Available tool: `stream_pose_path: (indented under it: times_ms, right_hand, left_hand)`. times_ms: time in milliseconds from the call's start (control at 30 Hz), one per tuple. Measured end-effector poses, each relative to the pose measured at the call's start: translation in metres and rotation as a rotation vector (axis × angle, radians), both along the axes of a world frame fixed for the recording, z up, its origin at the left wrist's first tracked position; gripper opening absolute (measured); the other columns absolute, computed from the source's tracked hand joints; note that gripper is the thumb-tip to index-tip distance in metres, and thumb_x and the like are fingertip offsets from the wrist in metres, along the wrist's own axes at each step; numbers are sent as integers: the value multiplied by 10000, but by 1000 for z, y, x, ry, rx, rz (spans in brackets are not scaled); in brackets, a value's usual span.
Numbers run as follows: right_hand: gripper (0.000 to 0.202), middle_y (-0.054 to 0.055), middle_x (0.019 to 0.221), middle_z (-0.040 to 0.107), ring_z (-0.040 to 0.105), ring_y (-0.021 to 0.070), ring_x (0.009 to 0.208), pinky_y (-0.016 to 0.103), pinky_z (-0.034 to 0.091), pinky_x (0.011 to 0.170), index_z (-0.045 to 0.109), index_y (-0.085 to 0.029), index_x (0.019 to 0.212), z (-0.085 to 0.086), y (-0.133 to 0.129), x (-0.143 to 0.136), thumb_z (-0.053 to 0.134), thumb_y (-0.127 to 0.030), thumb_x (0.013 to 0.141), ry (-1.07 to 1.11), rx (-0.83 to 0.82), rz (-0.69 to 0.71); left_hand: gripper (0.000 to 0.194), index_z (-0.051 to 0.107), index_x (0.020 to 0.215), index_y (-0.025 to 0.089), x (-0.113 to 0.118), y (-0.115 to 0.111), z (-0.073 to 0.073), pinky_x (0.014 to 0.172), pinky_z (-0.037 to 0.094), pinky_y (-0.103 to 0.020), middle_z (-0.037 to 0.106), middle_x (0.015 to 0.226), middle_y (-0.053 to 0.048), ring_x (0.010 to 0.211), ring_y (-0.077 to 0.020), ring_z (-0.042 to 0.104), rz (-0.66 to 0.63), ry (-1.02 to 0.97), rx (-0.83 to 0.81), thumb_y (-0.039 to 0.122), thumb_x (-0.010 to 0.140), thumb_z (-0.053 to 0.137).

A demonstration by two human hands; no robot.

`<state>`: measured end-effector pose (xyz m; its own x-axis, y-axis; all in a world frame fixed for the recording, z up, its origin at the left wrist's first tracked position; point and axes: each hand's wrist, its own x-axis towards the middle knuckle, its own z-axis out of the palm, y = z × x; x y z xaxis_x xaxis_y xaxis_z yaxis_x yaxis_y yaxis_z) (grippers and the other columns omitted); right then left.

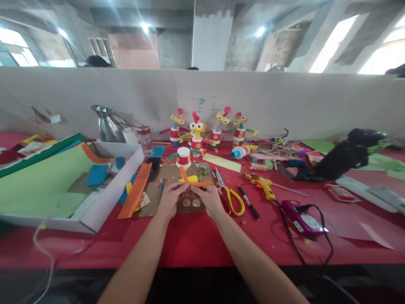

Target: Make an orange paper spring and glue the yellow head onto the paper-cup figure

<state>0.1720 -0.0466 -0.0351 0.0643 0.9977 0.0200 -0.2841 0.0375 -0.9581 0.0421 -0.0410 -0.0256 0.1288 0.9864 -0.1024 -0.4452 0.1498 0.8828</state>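
Observation:
Two narrow orange paper strips (184, 174) meet at an angle between my hands, over a brown cardboard sheet (166, 172). My left hand (171, 197) pinches them near their joined end. From the other side, the fingers of my right hand (208, 197) close on the same spot. One strip points away from me, the other to the right. Just beyond lies a yellow paper roll (192, 179). Two pale round pieces (191, 203) rest on the cardboard between my wrists. Behind it stands a paper cup (183, 157) with green folded-paper arms.
Yellow-handled scissors (234, 202), a black marker (248, 202) and a yellow glue gun (265, 188) lie to the right, with a corded purple box (303, 219). At left is a white box (110, 185) of coloured paper. Several cup figures (196, 143) stand at the back.

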Motion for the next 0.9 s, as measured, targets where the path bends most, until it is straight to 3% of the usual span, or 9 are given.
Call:
stream_pose_path:
  times_ms: [300, 600, 900]
  right_hand:
    - [280, 29, 567, 676, 591, 133, 535, 250, 459, 554, 707, -143, 605, 2, 0, 2, 778, -413, 612, -37, -14, 2]
    - [317, -9, 541, 615, 535, 119, 525, 237, 425, 531, 646, -162, 588, 0, 1, 3, 728, -457, 671, -153, 60, -61]
    - [317, -15, 577, 604, 523, 128, 555, 236, 400, 536, 640, -169, 637, -5, 3, 5, 660, -463, 754, -300, 160, -78]
  left_hand:
    - [321, 710, 713, 131, 1, 1, -1, 592, 477, -204, 678, 647, -12, 580, -92, 596, 9, 33, 44, 359, 534, 850]
    - [327, 699, 739, 135, 3, -1, 1, 682, 497, -253, 693, 701, -21, 631, -118, 630, 4, -21, -9, 332, 530, 855]
    - [307, 703, 747, 117, 0, 0, -6, 627, 457, -236, 690, 693, -36, 631, -126, 616, 9, 114, 38, 302, 545, 843]
